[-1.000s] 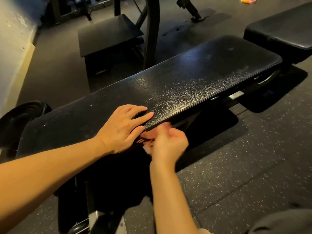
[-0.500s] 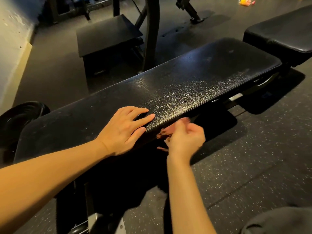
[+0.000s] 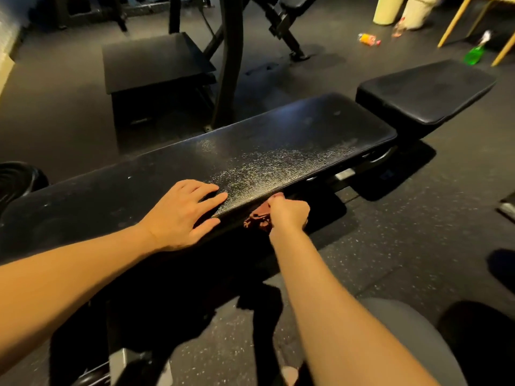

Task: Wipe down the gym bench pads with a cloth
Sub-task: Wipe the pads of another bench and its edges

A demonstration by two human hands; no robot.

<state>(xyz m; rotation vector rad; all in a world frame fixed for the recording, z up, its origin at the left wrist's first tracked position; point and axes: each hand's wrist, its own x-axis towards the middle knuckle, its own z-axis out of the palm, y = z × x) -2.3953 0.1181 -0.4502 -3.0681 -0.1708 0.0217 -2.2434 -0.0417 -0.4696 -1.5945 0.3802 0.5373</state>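
Wiping judged partway: left hand (image 3: 181, 214) flat and open on the long pad (image 3: 292, 135), right hand (image 3: 289, 213) gripping the reddish cloth (image 3: 257, 218) against its near edge; seat pad (image 3: 426, 90) apparently not yet done.

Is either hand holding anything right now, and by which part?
The right hand grips a reddish-brown cloth, bunched in its fist, at the near edge of the long bench pad. The left hand holds nothing; it rests flat on the pad.

Dim speckled rubber floor (image 3: 404, 260) carries a black platform box (image 3: 153, 62).
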